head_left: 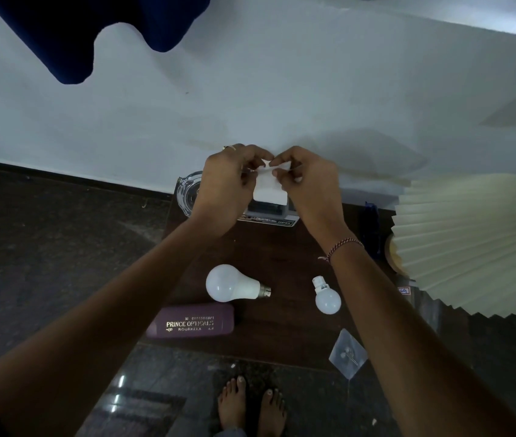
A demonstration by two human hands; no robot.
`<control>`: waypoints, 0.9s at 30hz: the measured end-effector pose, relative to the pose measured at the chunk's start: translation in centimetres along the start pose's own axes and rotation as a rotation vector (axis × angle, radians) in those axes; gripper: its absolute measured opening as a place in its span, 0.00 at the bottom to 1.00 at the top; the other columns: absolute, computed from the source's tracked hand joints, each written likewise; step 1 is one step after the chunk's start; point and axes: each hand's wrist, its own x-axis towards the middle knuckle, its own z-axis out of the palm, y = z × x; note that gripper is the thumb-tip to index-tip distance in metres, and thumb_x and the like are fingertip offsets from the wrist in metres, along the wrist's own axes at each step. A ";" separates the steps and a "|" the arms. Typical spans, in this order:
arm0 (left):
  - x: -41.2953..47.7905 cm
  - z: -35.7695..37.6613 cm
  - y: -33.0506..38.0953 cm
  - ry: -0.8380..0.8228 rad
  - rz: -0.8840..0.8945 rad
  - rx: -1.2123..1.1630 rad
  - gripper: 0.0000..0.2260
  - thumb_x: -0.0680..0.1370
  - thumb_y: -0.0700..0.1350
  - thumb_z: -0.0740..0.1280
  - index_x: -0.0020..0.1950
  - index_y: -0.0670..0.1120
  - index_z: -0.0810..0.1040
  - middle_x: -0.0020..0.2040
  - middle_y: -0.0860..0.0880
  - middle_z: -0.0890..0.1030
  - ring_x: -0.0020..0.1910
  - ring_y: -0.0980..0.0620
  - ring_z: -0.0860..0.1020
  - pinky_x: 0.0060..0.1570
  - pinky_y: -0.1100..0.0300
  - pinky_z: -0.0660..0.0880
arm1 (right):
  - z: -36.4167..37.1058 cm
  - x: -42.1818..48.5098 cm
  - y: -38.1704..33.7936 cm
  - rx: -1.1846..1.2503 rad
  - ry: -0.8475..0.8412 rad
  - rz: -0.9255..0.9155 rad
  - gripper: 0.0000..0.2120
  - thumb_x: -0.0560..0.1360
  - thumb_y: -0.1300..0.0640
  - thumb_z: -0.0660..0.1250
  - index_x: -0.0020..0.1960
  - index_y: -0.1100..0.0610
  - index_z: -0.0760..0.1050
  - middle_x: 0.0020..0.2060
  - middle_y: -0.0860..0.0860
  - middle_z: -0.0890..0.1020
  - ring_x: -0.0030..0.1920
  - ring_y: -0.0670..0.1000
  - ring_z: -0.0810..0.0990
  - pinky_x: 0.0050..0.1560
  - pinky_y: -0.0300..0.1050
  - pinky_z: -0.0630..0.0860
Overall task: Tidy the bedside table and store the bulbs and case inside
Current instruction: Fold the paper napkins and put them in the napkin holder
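Observation:
Above the back of the dark wooden bedside table, my left hand and my right hand both pinch a small white piece of paper at its top edge. A large white bulb lies on its side at the table's middle. A smaller white bulb lies to its right. A purple spectacle case printed "PRINCE OPTICALS" lies at the front left edge.
A glass ashtray sits at the table's back left, a small box under my hands. A pleated cream lampshade overhangs the right side. A clear plastic packet lies at the front right corner. My bare feet stand on the dark floor.

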 end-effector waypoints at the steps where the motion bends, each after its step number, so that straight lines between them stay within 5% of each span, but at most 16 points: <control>1: 0.2 0.0 0.0 0.004 0.002 -0.004 0.15 0.72 0.30 0.63 0.53 0.44 0.81 0.48 0.44 0.83 0.48 0.48 0.80 0.52 0.51 0.78 | 0.0 0.1 0.0 0.011 0.004 0.002 0.04 0.72 0.64 0.68 0.46 0.59 0.80 0.36 0.52 0.80 0.40 0.54 0.82 0.42 0.42 0.77; 7: -0.2 0.2 -0.8 -0.008 0.002 0.010 0.14 0.72 0.31 0.64 0.52 0.44 0.81 0.47 0.44 0.82 0.47 0.48 0.80 0.50 0.54 0.78 | 0.6 -0.3 0.3 0.021 -0.026 0.010 0.05 0.73 0.64 0.67 0.47 0.60 0.79 0.36 0.52 0.80 0.40 0.54 0.81 0.44 0.46 0.78; 13: -1.0 0.9 -2.4 -0.022 -0.035 0.068 0.13 0.71 0.32 0.66 0.52 0.45 0.82 0.48 0.45 0.82 0.46 0.49 0.80 0.47 0.60 0.77 | 1.4 -1.4 1.3 -0.022 -0.075 0.002 0.06 0.72 0.64 0.67 0.48 0.58 0.79 0.37 0.48 0.78 0.33 0.39 0.73 0.36 0.23 0.69; 18: -1.5 1.5 -2.7 -0.081 -0.053 0.100 0.11 0.73 0.35 0.66 0.51 0.45 0.82 0.48 0.44 0.82 0.44 0.49 0.79 0.45 0.57 0.76 | 1.4 -2.2 2.4 -0.088 -0.126 -0.029 0.06 0.73 0.62 0.67 0.49 0.57 0.79 0.46 0.52 0.83 0.45 0.47 0.80 0.46 0.37 0.77; 24: -1.3 1.8 -2.6 -0.053 -0.070 0.154 0.12 0.71 0.40 0.70 0.53 0.47 0.80 0.47 0.48 0.80 0.45 0.51 0.77 0.44 0.62 0.70 | 0.8 -1.8 2.0 -0.019 -0.029 -0.018 0.06 0.73 0.64 0.66 0.47 0.58 0.80 0.47 0.53 0.83 0.46 0.48 0.81 0.45 0.34 0.76; 27: -0.8 1.6 -2.5 -0.053 -0.104 0.140 0.16 0.69 0.41 0.72 0.56 0.48 0.79 0.48 0.48 0.79 0.44 0.50 0.78 0.46 0.57 0.74 | 0.3 -1.1 1.0 0.020 0.026 -0.041 0.06 0.73 0.65 0.66 0.46 0.57 0.80 0.46 0.53 0.84 0.45 0.48 0.80 0.44 0.34 0.76</control>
